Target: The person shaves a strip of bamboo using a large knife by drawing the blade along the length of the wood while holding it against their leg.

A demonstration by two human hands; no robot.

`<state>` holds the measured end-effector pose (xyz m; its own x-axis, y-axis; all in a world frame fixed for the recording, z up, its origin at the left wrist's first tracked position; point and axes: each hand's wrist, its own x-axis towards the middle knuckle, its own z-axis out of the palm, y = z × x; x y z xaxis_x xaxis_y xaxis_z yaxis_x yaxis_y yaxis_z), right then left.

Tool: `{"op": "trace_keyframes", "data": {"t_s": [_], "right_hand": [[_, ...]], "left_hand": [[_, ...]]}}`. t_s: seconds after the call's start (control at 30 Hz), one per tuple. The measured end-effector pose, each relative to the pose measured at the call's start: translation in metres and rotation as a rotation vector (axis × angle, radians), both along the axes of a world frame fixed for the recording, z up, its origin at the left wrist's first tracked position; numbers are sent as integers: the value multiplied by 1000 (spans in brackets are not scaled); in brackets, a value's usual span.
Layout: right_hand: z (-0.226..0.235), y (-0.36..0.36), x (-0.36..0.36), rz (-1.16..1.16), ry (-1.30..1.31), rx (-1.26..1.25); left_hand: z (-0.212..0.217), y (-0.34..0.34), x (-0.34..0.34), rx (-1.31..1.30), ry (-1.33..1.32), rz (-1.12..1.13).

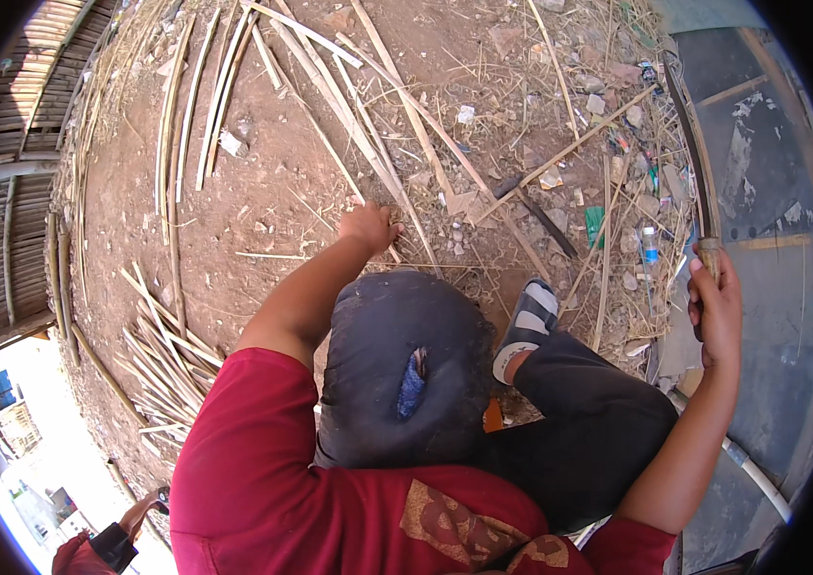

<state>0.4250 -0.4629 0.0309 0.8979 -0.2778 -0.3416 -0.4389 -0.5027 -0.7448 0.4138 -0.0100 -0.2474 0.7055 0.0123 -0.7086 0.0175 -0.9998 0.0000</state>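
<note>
In my right hand (pixel 716 305), closed around its wooden handle, a machete (pixel 689 153) with a long dark blade points away from me, on the right beside a grey panel. My left hand (pixel 368 228) reaches down to the ground ahead of me, its fingers closed around a thin bamboo strip (pixel 323 142). That strip runs away to the far left, and a short end shows on the near side of the hand. More pale bamboo strips (pixel 354 125) lie just past the left hand. A dark rounded form (pixel 397 326) with a torn hole showing blue cloth sits before my body.
A pile of cut bamboo pieces (pixel 172 359) lies at left. Long strips (pixel 220 105) rest on the dirt farther off. A plastic bottle (pixel 651 245) and litter lie near the grey panel (pixel 761 316). My sandalled foot (pixel 529 321) is right of centre. Another person (pixel 104 546) is at lower left.
</note>
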Motion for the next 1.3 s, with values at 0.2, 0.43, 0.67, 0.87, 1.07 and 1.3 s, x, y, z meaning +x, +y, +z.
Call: {"op": "trace_keyframes", "data": {"t_s": [0.2,0.43,0.67,0.87,1.07,1.3], "right_hand": [[-2,-11,-2,1,-12,17],[5,-6,-4,17,0,17],[7,-5,-5,13,20,5],[11,0,-2,10,31,-2],[-4,-13,-6,18,10,-3],[-2,-9,-4,47,-11,14]], "left_hand": [[-9,-5,4,-26,-21,68],[-21,-8,25,-73,-41,40],[-12,-12,39,-59,-22,12],[-35,0,37,43,-77,90],[-24,9,29,84,-70,230],[-29,40,22,67,-201,610]]}}
